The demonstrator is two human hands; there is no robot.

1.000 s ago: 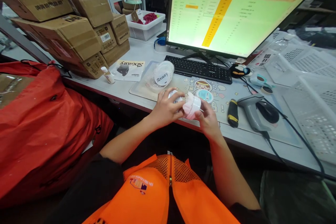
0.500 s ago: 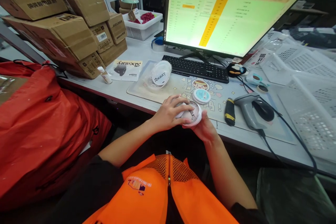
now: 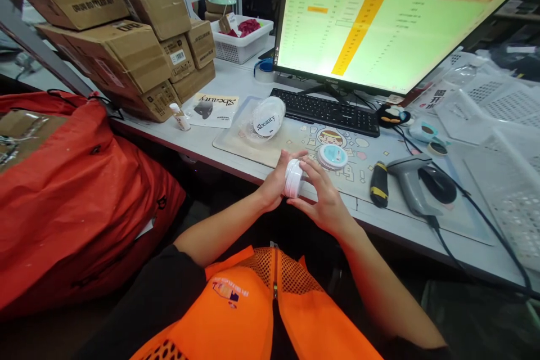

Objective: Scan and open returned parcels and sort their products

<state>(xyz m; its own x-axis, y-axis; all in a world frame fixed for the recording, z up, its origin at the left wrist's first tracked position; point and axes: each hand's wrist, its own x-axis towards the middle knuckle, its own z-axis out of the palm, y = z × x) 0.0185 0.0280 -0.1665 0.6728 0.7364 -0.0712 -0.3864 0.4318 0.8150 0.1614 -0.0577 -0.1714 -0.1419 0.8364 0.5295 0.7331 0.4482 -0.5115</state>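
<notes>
Both hands hold a round white jar [image 3: 292, 178], tipped on its side over the desk's front edge. My left hand [image 3: 275, 180] presses on its left face, with the fingers partly hidden behind it. My right hand [image 3: 324, 194] grips the rim from the right, thumb below and fingers above. Just beyond lies a round container with a light blue top [image 3: 332, 156] on the desk mat [image 3: 236, 145]. A round white piece lettered "beauty" [image 3: 267, 119] sits in clear bubble wrap farther back on the mat.
Cardboard boxes [image 3: 113, 56] are stacked at the left. A keyboard [image 3: 329, 111] lies below the monitor [image 3: 379, 22]. To the right are a black-and-yellow handle [image 3: 379, 184], a barcode scanner [image 3: 411, 180] and white baskets [image 3: 502, 152]. A small bottle [image 3: 180, 117] stands near the printed packet [image 3: 211, 109].
The jar has turned from lettered face up to standing on its side. My right hand has moved from underneath to its right side; my left hand has shifted to its left face.
</notes>
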